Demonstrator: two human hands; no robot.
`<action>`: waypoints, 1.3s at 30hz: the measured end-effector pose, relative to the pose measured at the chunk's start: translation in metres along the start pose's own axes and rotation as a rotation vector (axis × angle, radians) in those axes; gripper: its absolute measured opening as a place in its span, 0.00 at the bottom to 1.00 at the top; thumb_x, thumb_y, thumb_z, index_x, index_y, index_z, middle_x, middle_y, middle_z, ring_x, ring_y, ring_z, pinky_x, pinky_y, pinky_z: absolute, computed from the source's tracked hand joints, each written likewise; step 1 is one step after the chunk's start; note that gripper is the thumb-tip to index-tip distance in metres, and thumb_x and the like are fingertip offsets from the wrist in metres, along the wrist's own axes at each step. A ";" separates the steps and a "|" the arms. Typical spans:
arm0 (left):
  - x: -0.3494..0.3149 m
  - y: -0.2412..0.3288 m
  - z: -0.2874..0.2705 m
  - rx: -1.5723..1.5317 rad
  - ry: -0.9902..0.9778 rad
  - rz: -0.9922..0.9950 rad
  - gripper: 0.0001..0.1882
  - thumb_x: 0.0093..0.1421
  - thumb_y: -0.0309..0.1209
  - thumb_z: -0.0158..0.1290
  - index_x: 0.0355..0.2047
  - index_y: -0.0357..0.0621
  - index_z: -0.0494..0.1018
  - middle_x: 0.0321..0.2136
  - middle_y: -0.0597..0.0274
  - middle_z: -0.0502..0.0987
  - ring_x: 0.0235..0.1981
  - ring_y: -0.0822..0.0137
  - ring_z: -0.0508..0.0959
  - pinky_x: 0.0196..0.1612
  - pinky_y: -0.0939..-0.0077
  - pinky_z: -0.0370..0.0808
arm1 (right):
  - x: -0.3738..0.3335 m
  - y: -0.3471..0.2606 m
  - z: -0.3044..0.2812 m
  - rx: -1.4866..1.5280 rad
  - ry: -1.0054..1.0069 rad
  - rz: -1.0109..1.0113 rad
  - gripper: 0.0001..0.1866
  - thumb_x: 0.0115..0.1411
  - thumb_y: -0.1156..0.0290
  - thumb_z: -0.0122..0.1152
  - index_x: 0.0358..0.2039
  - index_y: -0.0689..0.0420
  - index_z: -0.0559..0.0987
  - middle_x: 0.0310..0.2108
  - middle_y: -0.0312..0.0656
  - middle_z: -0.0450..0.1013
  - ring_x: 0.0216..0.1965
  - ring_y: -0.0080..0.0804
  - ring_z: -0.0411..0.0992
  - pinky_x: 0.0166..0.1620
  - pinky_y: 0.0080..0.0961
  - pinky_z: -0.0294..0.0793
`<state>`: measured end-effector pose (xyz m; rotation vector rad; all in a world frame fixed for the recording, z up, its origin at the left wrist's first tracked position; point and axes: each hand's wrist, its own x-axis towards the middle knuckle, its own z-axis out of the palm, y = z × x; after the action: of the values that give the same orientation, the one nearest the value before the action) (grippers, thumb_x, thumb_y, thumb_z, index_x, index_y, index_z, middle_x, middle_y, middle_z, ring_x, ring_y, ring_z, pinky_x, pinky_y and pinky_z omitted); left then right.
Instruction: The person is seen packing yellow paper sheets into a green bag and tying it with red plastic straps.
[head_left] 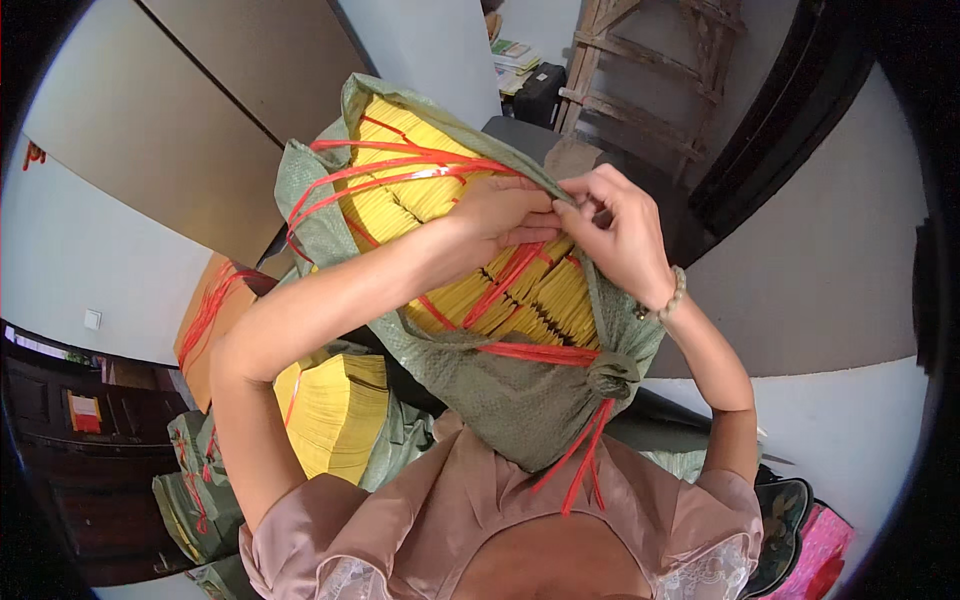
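A green woven sack [480,395] stands upright in front of me, filled with stacked bundles of yellow paper [400,185]. Its mouth gapes between my arms. Red plastic twine [400,160] stretches in several strands across the opening and passes by my left hand. My left hand [505,212] reaches over the paper, fingers together, closed at the sack's right-hand rim. Right beside it, my right hand [622,235] pinches the same rim between thumb and fingers. The near right corner is gathered into a knot [612,378] bound with red twine, whose loose ends hang down.
More yellow paper [338,415] lies at left below my arm, near other green sacks [205,480]. Red twine [215,305] drapes over a brown board. A wooden ladder [640,75] leans behind, beside a black case [540,93]. A pink item [820,550] lies at lower right.
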<state>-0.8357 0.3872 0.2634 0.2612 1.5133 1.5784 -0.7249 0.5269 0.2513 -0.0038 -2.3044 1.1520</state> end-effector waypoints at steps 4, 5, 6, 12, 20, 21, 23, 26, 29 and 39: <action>-0.004 0.010 -0.007 -0.155 -0.063 -0.132 0.09 0.63 0.32 0.50 0.40 0.42 0.74 0.35 0.61 0.78 0.37 0.69 0.78 0.46 0.74 0.76 | -0.009 -0.005 -0.001 -0.141 0.036 -0.146 0.11 0.54 0.74 0.62 0.38 0.62 0.78 0.30 0.44 0.71 0.25 0.40 0.73 0.29 0.31 0.72; -0.006 0.012 -0.006 -0.149 -0.067 -0.136 0.09 0.63 0.32 0.50 0.40 0.42 0.74 0.35 0.61 0.78 0.37 0.69 0.78 0.46 0.74 0.76 | -0.010 -0.005 -0.001 -0.177 0.046 -0.186 0.11 0.54 0.74 0.61 0.38 0.62 0.77 0.31 0.44 0.71 0.27 0.43 0.74 0.30 0.33 0.73; -0.011 0.014 -0.003 -0.190 -0.052 -0.113 0.10 0.63 0.34 0.51 0.40 0.43 0.74 0.35 0.62 0.78 0.37 0.70 0.78 0.45 0.74 0.76 | -0.011 -0.005 0.000 -0.190 0.046 -0.214 0.11 0.54 0.74 0.61 0.39 0.60 0.77 0.33 0.44 0.71 0.29 0.46 0.74 0.32 0.36 0.75; -0.006 0.004 0.003 -0.052 0.029 -0.064 0.11 0.63 0.38 0.54 0.41 0.46 0.74 0.37 0.66 0.77 0.37 0.73 0.77 0.40 0.79 0.75 | -0.016 -0.004 0.006 -0.327 0.081 -0.294 0.09 0.55 0.74 0.60 0.38 0.57 0.76 0.33 0.41 0.70 0.29 0.42 0.75 0.31 0.33 0.76; -0.006 0.010 -0.008 -0.103 -0.053 -0.136 0.08 0.63 0.38 0.54 0.39 0.50 0.75 0.33 0.73 0.78 0.34 0.79 0.77 0.35 0.85 0.72 | -0.018 -0.005 0.001 -0.236 0.123 -0.259 0.07 0.56 0.73 0.60 0.36 0.58 0.77 0.31 0.41 0.72 0.29 0.41 0.75 0.31 0.32 0.76; -0.003 0.009 -0.013 -0.110 -0.076 -0.136 0.08 0.63 0.38 0.54 0.38 0.51 0.75 0.32 0.74 0.77 0.32 0.80 0.76 0.34 0.86 0.71 | -0.018 -0.006 -0.001 -0.170 0.094 -0.209 0.07 0.57 0.72 0.59 0.36 0.60 0.78 0.31 0.42 0.73 0.29 0.40 0.75 0.30 0.31 0.75; 0.000 0.006 -0.017 -0.115 -0.098 -0.136 0.07 0.63 0.38 0.54 0.38 0.51 0.75 0.30 0.75 0.77 0.30 0.81 0.76 0.33 0.87 0.71 | -0.014 0.002 -0.005 -0.063 0.096 -0.101 0.08 0.57 0.71 0.59 0.36 0.60 0.78 0.30 0.43 0.74 0.28 0.38 0.76 0.30 0.30 0.74; 0.002 0.006 -0.011 -0.112 -0.049 -0.151 0.07 0.63 0.39 0.54 0.36 0.52 0.75 0.27 0.77 0.75 0.26 0.81 0.74 0.30 0.88 0.70 | -0.001 0.006 -0.013 0.110 0.040 0.074 0.09 0.58 0.70 0.59 0.37 0.62 0.79 0.28 0.43 0.76 0.25 0.32 0.77 0.29 0.27 0.73; 0.007 0.006 -0.008 -0.121 -0.084 -0.156 0.07 0.63 0.39 0.54 0.34 0.52 0.74 0.24 0.77 0.74 0.24 0.82 0.73 0.28 0.87 0.68 | 0.014 0.009 -0.018 0.208 -0.098 0.203 0.11 0.58 0.69 0.60 0.38 0.63 0.80 0.26 0.43 0.78 0.23 0.22 0.76 0.29 0.23 0.73; -0.009 0.006 0.000 -0.138 0.125 -0.050 0.06 0.58 0.31 0.60 0.31 0.47 0.73 0.22 0.74 0.75 0.22 0.81 0.73 0.26 0.86 0.67 | 0.010 0.027 -0.007 0.211 -0.156 0.129 0.11 0.59 0.72 0.59 0.41 0.63 0.79 0.27 0.36 0.76 0.26 0.16 0.71 0.32 0.18 0.72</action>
<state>-0.8333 0.3815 0.2727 0.0475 1.4854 1.6764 -0.7360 0.5516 0.2399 0.0170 -2.3325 1.5048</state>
